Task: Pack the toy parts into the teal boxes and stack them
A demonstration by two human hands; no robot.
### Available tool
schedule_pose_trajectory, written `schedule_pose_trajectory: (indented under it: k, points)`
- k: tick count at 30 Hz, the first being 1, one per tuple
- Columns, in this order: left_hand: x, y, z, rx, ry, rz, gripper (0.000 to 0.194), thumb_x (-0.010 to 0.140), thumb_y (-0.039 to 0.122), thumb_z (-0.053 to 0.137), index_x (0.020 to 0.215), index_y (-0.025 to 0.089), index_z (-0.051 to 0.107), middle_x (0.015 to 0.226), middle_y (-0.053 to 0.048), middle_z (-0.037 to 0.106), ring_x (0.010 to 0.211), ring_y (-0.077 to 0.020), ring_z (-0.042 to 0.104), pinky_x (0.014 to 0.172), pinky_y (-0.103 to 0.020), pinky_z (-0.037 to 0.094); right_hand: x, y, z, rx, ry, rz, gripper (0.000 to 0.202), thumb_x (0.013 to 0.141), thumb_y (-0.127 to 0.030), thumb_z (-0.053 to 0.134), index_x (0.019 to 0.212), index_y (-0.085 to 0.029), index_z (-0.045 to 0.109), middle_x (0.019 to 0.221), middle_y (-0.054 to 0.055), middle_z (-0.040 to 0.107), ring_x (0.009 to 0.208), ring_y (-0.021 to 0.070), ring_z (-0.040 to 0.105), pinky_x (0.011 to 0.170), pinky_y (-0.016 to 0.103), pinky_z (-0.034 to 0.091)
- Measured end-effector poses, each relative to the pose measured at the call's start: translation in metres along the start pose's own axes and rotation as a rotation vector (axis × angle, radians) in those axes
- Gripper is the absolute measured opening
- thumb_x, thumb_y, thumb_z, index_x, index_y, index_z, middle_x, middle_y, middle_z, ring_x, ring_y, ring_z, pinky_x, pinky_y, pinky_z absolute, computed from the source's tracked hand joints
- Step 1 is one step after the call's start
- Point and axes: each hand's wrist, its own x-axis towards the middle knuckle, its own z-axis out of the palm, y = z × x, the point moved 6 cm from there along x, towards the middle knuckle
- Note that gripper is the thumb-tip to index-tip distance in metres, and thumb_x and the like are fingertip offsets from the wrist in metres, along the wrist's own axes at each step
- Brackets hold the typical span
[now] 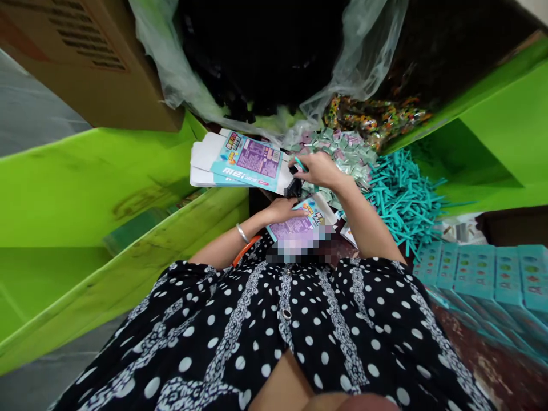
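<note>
My left hand (pixel 283 210) grips a small printed carton (pixel 295 227) in purple and light blue, close to my body. A white end flap stands out at the carton's upper right, and its lower part is blurred. Just above it, my right hand (pixel 322 170) has its fingers closed on a thin turquoise stick (pixel 301 164). Small black packets (pixel 293 187) lie under those fingertips; whether the fingers hold one too, I cannot tell. To the left, a stack of flat cartons (pixel 252 157) with the same print reaches almost to the black packets.
Beyond my right hand spread pale green and pink sachets (pixel 338 148). Right of them is a heap of turquoise sticks (pixel 400 197). Filled turquoise boxes (pixel 483 274) stand in rows at right. A plastic-lined black container (pixel 261 63), a cardboard box (pixel 85 63) and green panels (pixel 171 240) surround the spot.
</note>
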Motion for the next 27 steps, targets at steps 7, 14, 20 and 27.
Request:
schedule_pose_trajectory:
  k: [7,14,20,27]
  points:
    - [0.001,0.005,-0.001,0.006,0.013,-0.003,0.070,0.102,0.068,0.069,0.152,0.019,0.070,0.159,-0.017,0.071,0.144,-0.0456,0.069,0.123,-0.047,0.051,-0.018,-0.022,0.034,-0.137,-0.193,-0.094,0.039,0.101,-0.021,0.069,0.139,-0.023,0.079,0.136,0.016,0.075,0.110,0.0313,0.071,0.085,0.037,0.045]
    - [-0.012,0.001,-0.002,-0.206,0.081,0.104,0.062,0.098,0.064,0.072,0.138,0.016,0.075,0.142,-0.016,0.080,0.127,-0.0410,0.076,0.113,-0.048,0.056,-0.080,0.064,-0.032,0.363,0.353,0.298,0.040,0.100,-0.056,0.079,0.114,-0.018,0.077,0.096,0.010,0.075,0.093,0.0286,0.070,0.079,0.041,0.056]
    - [-0.023,0.016,0.007,-0.419,0.188,0.250,0.068,0.089,0.075,0.076,0.124,0.016,0.075,0.123,-0.011,0.083,0.109,-0.0331,0.077,0.097,-0.039,0.059,-0.153,0.085,-0.032,0.645,0.297,0.471,0.054,0.089,-0.071,0.090,0.099,-0.021,0.073,0.068,0.003,0.061,0.064,0.0213,0.064,0.060,0.035,0.053]
    - [-0.037,0.044,0.020,-0.559,0.285,0.356,0.062,0.089,0.074,0.081,0.115,0.019,0.073,0.111,-0.007,0.084,0.101,-0.0283,0.077,0.091,-0.037,0.059,-0.171,0.062,-0.017,0.592,0.279,0.525,0.048,0.092,-0.064,0.088,0.082,-0.020,0.075,0.057,0.005,0.064,0.060,0.0231,0.069,0.058,0.037,0.055]
